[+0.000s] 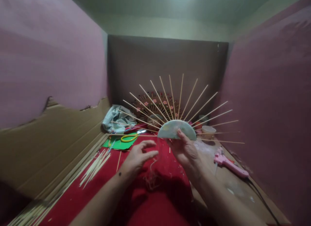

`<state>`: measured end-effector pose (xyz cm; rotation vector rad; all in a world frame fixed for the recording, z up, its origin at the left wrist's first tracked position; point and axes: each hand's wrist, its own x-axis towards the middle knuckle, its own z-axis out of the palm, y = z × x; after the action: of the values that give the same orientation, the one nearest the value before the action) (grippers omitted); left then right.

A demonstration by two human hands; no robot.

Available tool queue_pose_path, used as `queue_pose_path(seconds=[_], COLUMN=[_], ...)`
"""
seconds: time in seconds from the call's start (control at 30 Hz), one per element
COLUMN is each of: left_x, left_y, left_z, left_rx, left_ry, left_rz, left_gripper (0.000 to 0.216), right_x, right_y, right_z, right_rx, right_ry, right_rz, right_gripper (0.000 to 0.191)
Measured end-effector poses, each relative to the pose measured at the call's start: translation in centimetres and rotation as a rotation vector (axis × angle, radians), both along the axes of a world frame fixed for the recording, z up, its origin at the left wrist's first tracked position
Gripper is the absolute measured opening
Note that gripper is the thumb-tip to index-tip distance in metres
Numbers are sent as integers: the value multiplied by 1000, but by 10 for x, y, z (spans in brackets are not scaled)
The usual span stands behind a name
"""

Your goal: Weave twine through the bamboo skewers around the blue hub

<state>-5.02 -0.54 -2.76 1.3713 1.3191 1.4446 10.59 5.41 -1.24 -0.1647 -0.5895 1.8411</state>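
Note:
My right hand point(186, 150) grips a pale half-round disc point(173, 129) by its lower right part, thumb on the near face. Thin wooden sticks point(195, 104) fan out from the disc's curved edge like rays. It is held up above the red cloth point(167, 200). Just left of the disc is my left hand point(139, 154), its fingers apart and curved, with nothing between them. A tangle of thin pale strands point(152, 180) lies on the cloth below the hands.
Loose sticks point(94, 167) lie at the left by a cardboard sheet point(58, 148). Yellow-handled scissors point(128, 138) rest on green sheets point(119, 144). A flower-decorated fan piece point(154, 103) stands behind. At the right are a pink glue gun point(229, 164) and a white cup point(209, 130).

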Motion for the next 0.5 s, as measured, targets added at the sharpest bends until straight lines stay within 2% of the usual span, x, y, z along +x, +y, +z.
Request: queue_pose_path(seconds=[0.1, 0.23, 0.37, 0.5], left_x=[-7, 6, 25, 33], left_y=[-1, -1, 7, 17], left_z=[5, 12, 15, 12], left_rx=[-49, -204, -137, -155], left_ry=[-90, -490, -743, -821], left_rz=[20, -46, -158, -264], left_gripper=[38, 35, 29, 28], right_x=[2, 1, -3, -6], right_y=[0, 2, 4, 5], right_z=[-2, -7, -14, -20], right_rx=[0, -9, 30, 120], right_ry=[33, 33, 21, -1], right_rz=[8, 5, 25, 60], right_gripper=[12, 15, 16, 20])
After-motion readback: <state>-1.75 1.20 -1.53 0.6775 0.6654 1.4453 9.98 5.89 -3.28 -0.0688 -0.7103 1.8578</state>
